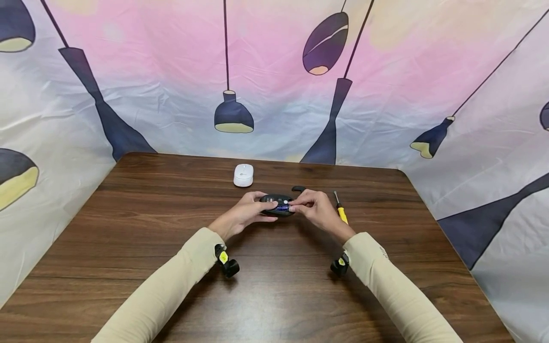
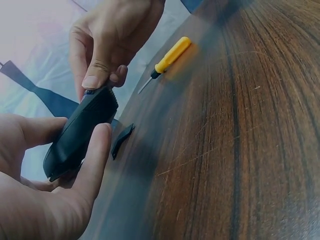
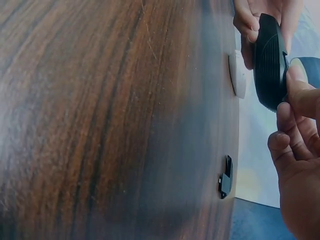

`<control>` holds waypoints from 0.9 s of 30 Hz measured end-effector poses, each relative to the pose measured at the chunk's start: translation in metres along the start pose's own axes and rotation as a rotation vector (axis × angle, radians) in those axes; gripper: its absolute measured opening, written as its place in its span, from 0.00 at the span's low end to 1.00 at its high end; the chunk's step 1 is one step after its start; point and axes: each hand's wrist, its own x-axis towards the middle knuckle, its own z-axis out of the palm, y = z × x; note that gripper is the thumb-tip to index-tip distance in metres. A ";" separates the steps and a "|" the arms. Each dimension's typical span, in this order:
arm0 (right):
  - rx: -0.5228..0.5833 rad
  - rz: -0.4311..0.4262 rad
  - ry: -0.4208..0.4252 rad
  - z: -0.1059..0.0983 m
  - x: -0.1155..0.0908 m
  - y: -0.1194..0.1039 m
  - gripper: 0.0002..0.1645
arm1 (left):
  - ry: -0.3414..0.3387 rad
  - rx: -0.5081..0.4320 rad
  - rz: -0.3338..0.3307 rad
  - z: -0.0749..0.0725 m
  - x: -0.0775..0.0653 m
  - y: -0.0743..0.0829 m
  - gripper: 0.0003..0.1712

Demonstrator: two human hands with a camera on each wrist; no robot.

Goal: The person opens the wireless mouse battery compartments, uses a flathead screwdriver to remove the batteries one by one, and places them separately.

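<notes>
Black mouse [image 3: 268, 65], white mouse [image 1: 243, 175], screwdriver [image 1: 341, 211], perhaps cover [image 3: 226, 182]

Bright head view, dimmer, hazier wrist views
Pale glare whitens the near part of the brown wood-grain table [image 1: 261, 305]; soft shadows lie beside the arms.

The location is a staged desk workstation; the room type cannot be determined. Indicators: lamp-print fabric [image 1: 171, 128] enclosing the far, left and right sides, a wood-grain desk [image 1: 266, 295], an opened black mouse [image 1: 279, 198], and a screwdriver [image 1: 341, 214] at right.
</notes>
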 end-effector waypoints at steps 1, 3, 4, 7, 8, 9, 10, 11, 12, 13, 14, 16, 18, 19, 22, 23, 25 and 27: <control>0.002 -0.001 0.002 0.000 0.000 0.000 0.05 | -0.002 0.001 0.000 0.000 0.000 0.000 0.30; 0.005 -0.006 0.007 0.001 0.000 -0.001 0.05 | -0.003 -0.003 -0.001 0.000 0.000 0.000 0.30; 0.006 -0.008 0.009 0.001 0.000 -0.001 0.05 | -0.004 -0.003 0.000 0.000 0.000 0.000 0.31; 0.009 -0.020 0.014 0.002 -0.001 -0.001 0.04 | -0.002 -0.005 -0.004 0.000 -0.001 0.000 0.31; 0.009 -0.023 0.014 0.002 -0.001 -0.001 0.04 | -0.001 -0.005 -0.005 0.001 -0.001 0.000 0.31; 0.007 -0.026 0.015 0.002 -0.001 -0.001 0.04 | 0.000 -0.006 -0.006 0.001 -0.001 0.000 0.31; 0.006 -0.029 0.014 0.002 -0.001 -0.001 0.04 | 0.002 -0.006 -0.008 0.001 -0.001 0.000 0.31; 0.001 -0.030 0.014 0.002 -0.001 -0.001 0.04 | 0.005 -0.006 -0.009 0.001 -0.001 0.000 0.30; -0.003 -0.031 0.013 0.002 -0.001 -0.002 0.04 | 0.006 -0.006 -0.007 0.001 -0.001 0.000 0.30; -0.009 -0.031 0.012 0.002 -0.001 -0.002 0.04 | 0.007 -0.007 -0.006 0.002 0.000 0.001 0.30; -0.016 -0.031 0.011 0.002 -0.001 -0.002 0.04 | 0.007 -0.005 -0.004 0.002 0.000 0.001 0.30; -0.026 -0.034 0.008 0.001 -0.001 -0.003 0.05 | 0.009 -0.002 0.001 0.002 0.000 0.001 0.29; -0.034 -0.035 0.006 0.000 0.000 -0.005 0.05 | 0.014 -0.002 0.004 0.002 0.001 0.001 0.28; -0.036 -0.036 0.002 -0.001 0.000 -0.006 0.05 | 0.016 -0.001 0.005 0.002 0.001 0.001 0.28; -0.042 -0.033 -0.006 -0.003 0.000 -0.008 0.05 | 0.019 -0.003 0.006 0.003 0.001 0.001 0.29; -0.045 -0.033 -0.008 -0.004 0.000 -0.008 0.05 | 0.021 -0.004 0.005 0.003 0.001 0.001 0.29; -0.049 -0.030 -0.010 -0.004 -0.001 -0.009 0.05 | 0.022 -0.004 0.004 0.003 0.000 0.001 0.29; -0.054 -0.035 -0.011 -0.005 -0.001 -0.009 0.05 | 0.024 -0.002 0.007 0.003 0.000 0.001 0.30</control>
